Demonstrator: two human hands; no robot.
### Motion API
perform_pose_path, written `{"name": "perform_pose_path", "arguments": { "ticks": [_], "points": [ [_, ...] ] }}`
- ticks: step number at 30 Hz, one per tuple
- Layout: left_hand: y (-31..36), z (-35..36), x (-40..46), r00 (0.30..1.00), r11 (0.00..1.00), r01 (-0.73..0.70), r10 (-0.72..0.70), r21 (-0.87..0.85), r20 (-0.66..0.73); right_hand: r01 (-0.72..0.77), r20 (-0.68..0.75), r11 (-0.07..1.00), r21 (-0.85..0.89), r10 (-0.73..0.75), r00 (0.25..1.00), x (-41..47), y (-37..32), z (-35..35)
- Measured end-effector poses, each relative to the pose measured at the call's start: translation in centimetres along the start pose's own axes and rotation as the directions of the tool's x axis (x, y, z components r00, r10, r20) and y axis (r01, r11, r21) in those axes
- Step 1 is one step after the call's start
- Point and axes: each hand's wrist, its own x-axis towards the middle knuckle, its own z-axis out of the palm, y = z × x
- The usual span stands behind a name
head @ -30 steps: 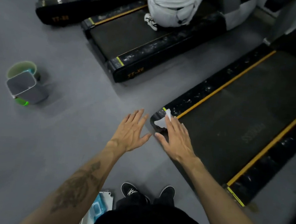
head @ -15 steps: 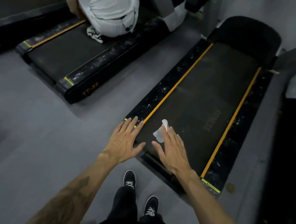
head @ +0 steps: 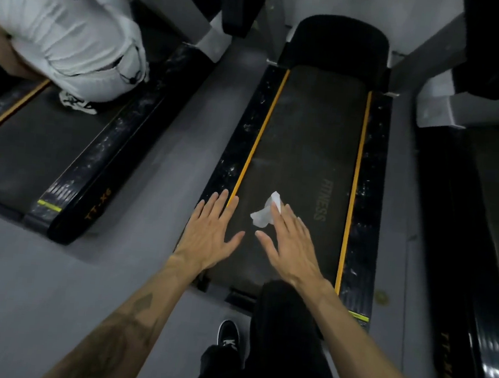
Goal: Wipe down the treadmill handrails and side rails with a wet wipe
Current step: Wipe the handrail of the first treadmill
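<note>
A treadmill lies straight ahead, its dark belt (head: 307,145) edged with yellow lines. Black, dusty-looking side rails run along the left (head: 242,139) and the right (head: 370,182). My right hand (head: 290,247) hovers flat over the belt's near end, fingers straight. A crumpled white wet wipe (head: 262,216) sticks out from under its index finger. My left hand (head: 210,234) is spread flat and holds nothing, with its fingertips over the left rail's yellow line. No handrails are in view.
A person in light clothes (head: 62,27) crouches on the neighbouring treadmill (head: 72,153) to the left. Another treadmill (head: 481,241) lies close on the right. Grey upright posts (head: 434,94) stand at the far end. My black shoe (head: 228,334) is on the grey floor.
The view has swung right, so the treadmill now lies straight ahead. Both hands moved from its rear left corner to over the belt, the wipe staying with my right hand.
</note>
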Motion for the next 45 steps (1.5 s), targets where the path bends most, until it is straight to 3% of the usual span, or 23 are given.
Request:
{"name": "perform_pose_path", "arguments": {
  "ticks": [14,20,28,36,45],
  "points": [
    [3.8,-3.0,21.5,0.998,0.998,-0.056,0.055,-0.043,-0.018,-0.055,-0.035,0.998,0.008,0.055,0.998,15.2,9.7,-7.9],
    [7.4,-11.3,27.9,1.000,0.998,0.013,-0.011,-0.060,0.028,-0.049,0.048,0.999,0.020,0.048,0.998,21.1,10.4,-18.1],
    [10.6,-21.8,33.5,0.999,0.995,0.017,-0.012,-0.099,0.053,0.007,0.044,1.000,-0.023,-0.006,0.999,26.7,9.2,-29.7],
    [9.5,-26.0,40.5,0.999,0.992,0.016,-0.010,-0.124,0.048,-0.044,0.031,0.997,0.061,0.042,0.999,33.7,8.7,-34.2],
    [5.4,-29.3,54.7,0.997,0.994,-0.058,0.062,-0.095,0.038,-0.083,-0.006,0.996,0.031,0.083,0.997,47.1,9.6,-37.4]
  ]
}}
